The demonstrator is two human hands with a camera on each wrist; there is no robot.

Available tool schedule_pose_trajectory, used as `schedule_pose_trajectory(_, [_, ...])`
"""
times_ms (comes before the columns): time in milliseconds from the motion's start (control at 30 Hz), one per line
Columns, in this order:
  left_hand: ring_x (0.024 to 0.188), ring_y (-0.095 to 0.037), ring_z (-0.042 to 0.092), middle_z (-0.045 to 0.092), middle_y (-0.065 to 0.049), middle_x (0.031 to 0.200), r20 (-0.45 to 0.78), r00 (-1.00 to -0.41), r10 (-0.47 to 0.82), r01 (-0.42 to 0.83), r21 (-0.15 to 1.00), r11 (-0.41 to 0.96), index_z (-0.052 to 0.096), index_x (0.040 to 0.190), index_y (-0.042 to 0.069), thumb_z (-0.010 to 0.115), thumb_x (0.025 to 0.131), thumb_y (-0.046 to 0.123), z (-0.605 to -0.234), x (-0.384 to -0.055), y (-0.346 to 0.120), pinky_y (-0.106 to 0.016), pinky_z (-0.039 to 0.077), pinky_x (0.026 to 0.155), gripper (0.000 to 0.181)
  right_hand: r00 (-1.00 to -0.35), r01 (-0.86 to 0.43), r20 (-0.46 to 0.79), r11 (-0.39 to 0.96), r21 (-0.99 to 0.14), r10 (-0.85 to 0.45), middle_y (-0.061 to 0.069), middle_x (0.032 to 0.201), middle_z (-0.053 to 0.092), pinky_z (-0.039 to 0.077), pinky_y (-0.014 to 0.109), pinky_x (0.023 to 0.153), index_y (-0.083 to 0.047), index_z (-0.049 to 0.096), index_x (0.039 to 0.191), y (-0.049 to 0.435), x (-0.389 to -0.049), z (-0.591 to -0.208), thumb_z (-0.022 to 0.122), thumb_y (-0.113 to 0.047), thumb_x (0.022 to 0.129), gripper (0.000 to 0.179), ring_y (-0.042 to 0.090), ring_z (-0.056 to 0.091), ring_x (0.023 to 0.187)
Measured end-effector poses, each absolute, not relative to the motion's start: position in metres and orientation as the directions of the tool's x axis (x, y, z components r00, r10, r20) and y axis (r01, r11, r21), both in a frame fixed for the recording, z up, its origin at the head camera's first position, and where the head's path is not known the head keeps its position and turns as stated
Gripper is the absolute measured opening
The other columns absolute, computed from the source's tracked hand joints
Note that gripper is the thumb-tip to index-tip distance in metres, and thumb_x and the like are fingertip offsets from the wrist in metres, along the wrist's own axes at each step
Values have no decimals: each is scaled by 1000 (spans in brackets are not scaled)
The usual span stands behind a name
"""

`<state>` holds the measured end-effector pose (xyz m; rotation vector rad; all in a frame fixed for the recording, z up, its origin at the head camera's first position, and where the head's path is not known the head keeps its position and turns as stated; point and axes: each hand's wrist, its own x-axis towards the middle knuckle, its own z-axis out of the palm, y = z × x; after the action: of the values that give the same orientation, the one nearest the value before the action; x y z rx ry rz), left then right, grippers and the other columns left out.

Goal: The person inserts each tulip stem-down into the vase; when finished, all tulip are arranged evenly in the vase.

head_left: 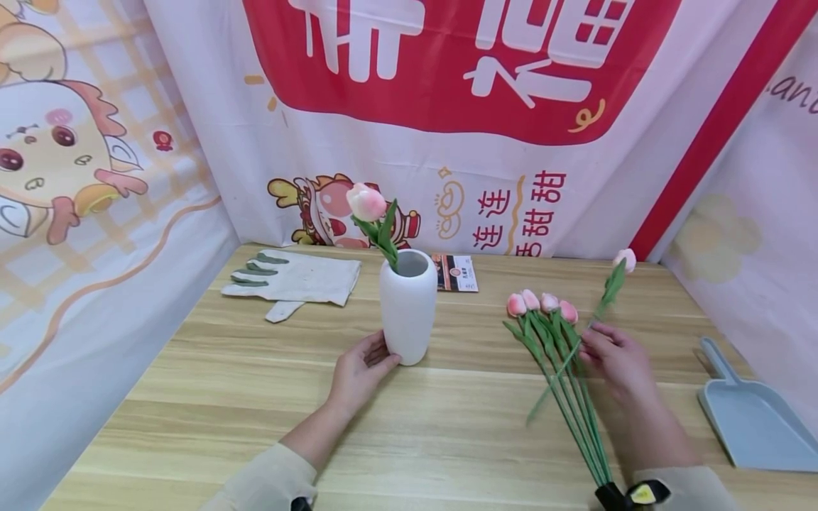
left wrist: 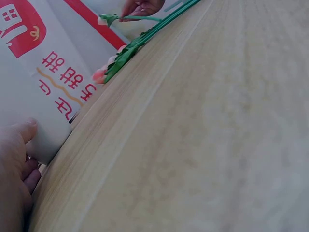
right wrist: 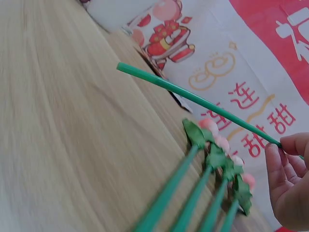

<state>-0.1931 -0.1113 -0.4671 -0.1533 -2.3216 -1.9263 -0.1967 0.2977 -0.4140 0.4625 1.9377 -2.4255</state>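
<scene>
A white vase (head_left: 409, 316) stands upright on the wooden table with one pink tulip (head_left: 367, 204) leaning out of its mouth to the left. My left hand (head_left: 361, 372) holds the vase low down, thumb on the near side and fingers round the left; the left wrist view shows the thumb (left wrist: 29, 129) on its wall. My right hand (head_left: 620, 358) pinches the green stem (right wrist: 203, 101) of another tulip (head_left: 624, 261), its bloom up to the right and its stem end down to the left. Beneath it several pink tulips (head_left: 543, 305) lie side by side on the table.
White work gloves (head_left: 300, 277) lie at the back left. Behind the vase is a small printed card (head_left: 461, 273). A blue-grey dustpan (head_left: 760, 419) lies at the right edge. Printed cloth (head_left: 383, 156) hangs behind the table and along both sides.
</scene>
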Motion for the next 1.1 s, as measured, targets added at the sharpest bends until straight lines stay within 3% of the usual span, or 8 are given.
schedule_pose_trajectory(200, [117,-33,64,64,-22,128,143,-990,-2,140,969,203,56,132,-5,75,85,7,-468,-193,-111,-35,57,98,52,-936,168,-259,-347,-923,237,-7,72,69,59,13,62,-23,64,90,277,-205,-410,63,-4,94,19,3,66,65])
schedule_pose_trajectory(400, [118,-32,64,64,-21,129,133,-991,-2,130,968,214,55,132,-4,75,85,8,-467,-192,-111,-34,57,98,52,-915,149,-268,-366,-918,301,-7,73,68,59,14,61,-19,63,92,257,-213,-404,68,-9,91,11,3,66,65])
schedule_pose_trajectory(600, [118,-32,64,63,-21,129,126,-992,-1,122,969,215,55,133,-3,75,85,9,-466,-191,-111,-35,56,99,54,-904,129,-267,-382,-915,335,-8,73,67,59,14,60,-12,57,104,237,-220,-394,67,-7,92,16,3,66,63])
schedule_pose_trajectory(733, [118,-31,64,64,-20,129,129,-992,-1,126,968,217,55,133,-2,75,85,10,-467,-192,-111,-36,56,99,53,-907,109,-253,-392,-913,337,-8,72,67,59,14,60,-9,49,113,226,-224,-384,66,-8,93,26,3,65,62])
schedule_pose_trajectory(1100, [118,-31,64,64,-20,129,126,-992,-8,122,970,211,55,133,-2,75,85,9,-464,-192,-111,-35,56,100,53,-928,45,-207,-460,-887,309,-2,83,64,59,15,62,-12,48,110,199,-238,-340,68,-9,92,27,7,65,70])
